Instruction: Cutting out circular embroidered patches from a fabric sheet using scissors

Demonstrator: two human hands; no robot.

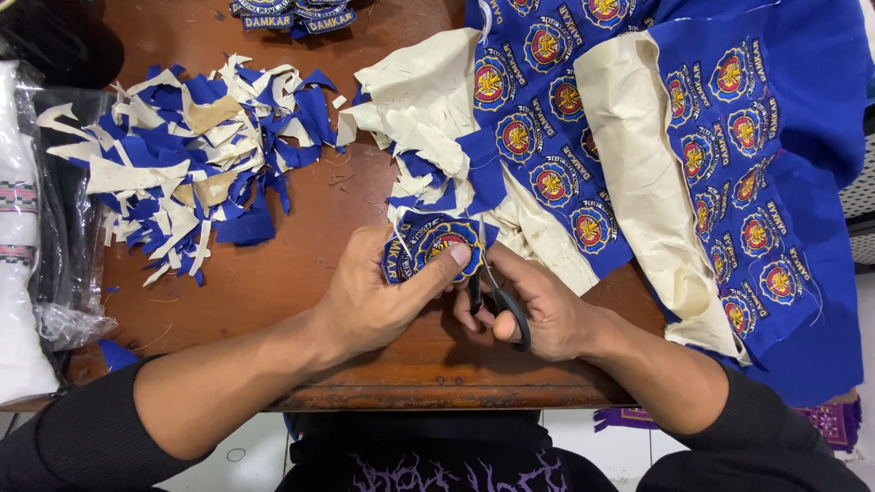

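While the left hand (pixel 369 296) pinches a round patch (pixel 437 244), the right hand (pixel 538 310) grips scissors (pixel 497 296) pointing away, bare surface (pixel 319 228) between scrap pile (pixel 182 164) and cloth (pixel 638 137).

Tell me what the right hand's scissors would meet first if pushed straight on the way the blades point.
The right hand points the scissors up-table. They would likely meet the round embroidered patch in the left hand, then the blue fabric beyond.

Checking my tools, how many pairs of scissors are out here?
1: black-handled scissors in the right hand, cutting the round patch the left hand holds. Scraps or fabric may hide others.
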